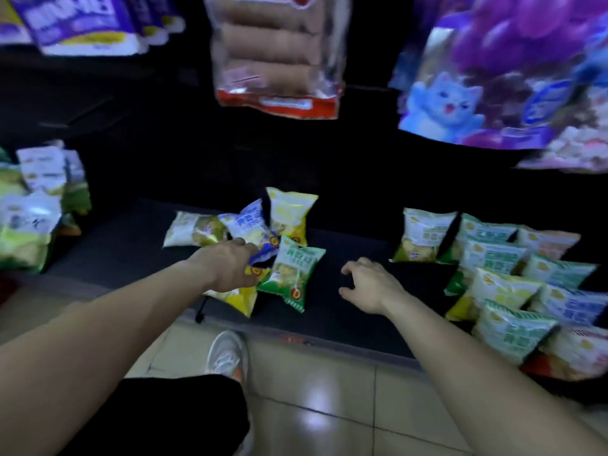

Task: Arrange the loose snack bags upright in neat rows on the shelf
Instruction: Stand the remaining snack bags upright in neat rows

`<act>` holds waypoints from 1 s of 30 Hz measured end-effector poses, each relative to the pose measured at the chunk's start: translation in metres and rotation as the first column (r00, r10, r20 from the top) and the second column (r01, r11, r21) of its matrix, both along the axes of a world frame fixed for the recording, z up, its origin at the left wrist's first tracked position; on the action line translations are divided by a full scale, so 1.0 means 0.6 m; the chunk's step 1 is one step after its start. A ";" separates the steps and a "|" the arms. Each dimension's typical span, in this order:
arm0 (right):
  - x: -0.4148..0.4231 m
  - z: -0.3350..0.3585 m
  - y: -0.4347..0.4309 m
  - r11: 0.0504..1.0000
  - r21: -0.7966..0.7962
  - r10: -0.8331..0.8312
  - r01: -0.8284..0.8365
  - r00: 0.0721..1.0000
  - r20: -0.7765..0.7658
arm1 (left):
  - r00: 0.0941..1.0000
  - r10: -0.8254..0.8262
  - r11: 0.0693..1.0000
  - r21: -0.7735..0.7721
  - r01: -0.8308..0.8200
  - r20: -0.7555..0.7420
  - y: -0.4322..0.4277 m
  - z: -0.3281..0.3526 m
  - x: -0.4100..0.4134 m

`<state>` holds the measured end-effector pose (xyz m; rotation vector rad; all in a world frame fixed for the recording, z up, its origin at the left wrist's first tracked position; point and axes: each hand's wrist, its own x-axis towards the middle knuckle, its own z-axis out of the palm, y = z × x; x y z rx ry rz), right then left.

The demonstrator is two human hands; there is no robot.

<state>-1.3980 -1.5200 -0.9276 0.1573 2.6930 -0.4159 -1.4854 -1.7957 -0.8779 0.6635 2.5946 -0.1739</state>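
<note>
A loose pile of snack bags lies in the middle of the dark bottom shelf (345,251): a white bag (194,229), a blue bag (251,225), a pale yellow bag (289,213) leaning at the back, a green bag (291,274) and a yellow bag (238,297) at the front edge. My left hand (228,264) reaches into the pile, thumb and curled fingers closing round the blue bag's near end. My right hand (368,284) hovers over bare shelf to the right of the pile, its fingers loosely curled and holding nothing.
Rows of upright green, white and yellow bags (500,278) fill the shelf's right side. More bags (29,222) stand at the left. Large hanging packs (279,54) overhang from above. My shoe (227,353) is on the tiled floor by the shelf edge.
</note>
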 end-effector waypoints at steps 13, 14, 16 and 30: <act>-0.148 -0.218 -0.147 0.861 -0.275 -0.394 0.428 0.903 0.169 | 0.983 0.093 0.980 0.162 -0.119 0.158 -0.068 -0.094 -0.081; -0.153 -0.231 -0.151 0.831 -0.303 -0.431 0.467 0.884 0.182 | 0.983 0.091 0.978 0.170 -0.118 0.157 -0.065 -0.098 -0.084; -0.160 -0.250 -0.155 0.746 -0.396 -0.496 0.535 0.844 0.205 | 0.986 0.079 0.980 0.172 -0.104 0.148 -0.059 -0.104 -0.086; -0.071 -0.142 -0.076 0.755 -0.484 -0.440 0.442 0.889 0.126 | 0.997 0.052 0.987 0.145 -0.061 0.063 -0.013 -0.058 -0.054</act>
